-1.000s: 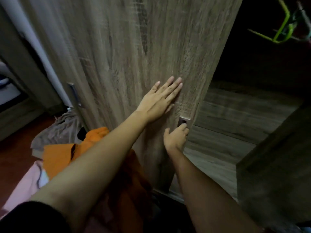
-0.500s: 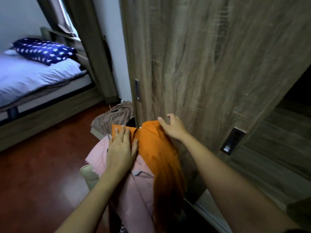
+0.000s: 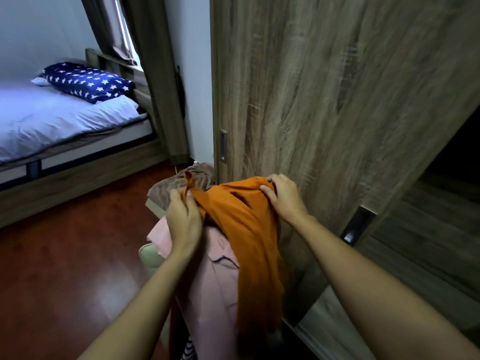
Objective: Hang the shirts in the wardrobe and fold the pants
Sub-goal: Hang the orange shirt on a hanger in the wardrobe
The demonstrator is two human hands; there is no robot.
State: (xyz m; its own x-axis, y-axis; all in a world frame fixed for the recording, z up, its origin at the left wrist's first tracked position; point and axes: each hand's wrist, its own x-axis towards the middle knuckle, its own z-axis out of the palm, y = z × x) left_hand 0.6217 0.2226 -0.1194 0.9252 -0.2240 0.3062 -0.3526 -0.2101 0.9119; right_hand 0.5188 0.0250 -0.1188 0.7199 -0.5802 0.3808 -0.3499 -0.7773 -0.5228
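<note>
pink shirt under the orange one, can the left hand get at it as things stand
Probably yes. The pink collared shirt lies uncovered right below the left hand, but that hand's fingers are gripping the orange cloth garment, so it would have to let go first.

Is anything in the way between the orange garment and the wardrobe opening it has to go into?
Nothing visible blocks it. Both the left hand and right hand grip the orange garment in front of the sliding door; the dark wardrobe opening lies to the right of that door, uncovered.
</note>
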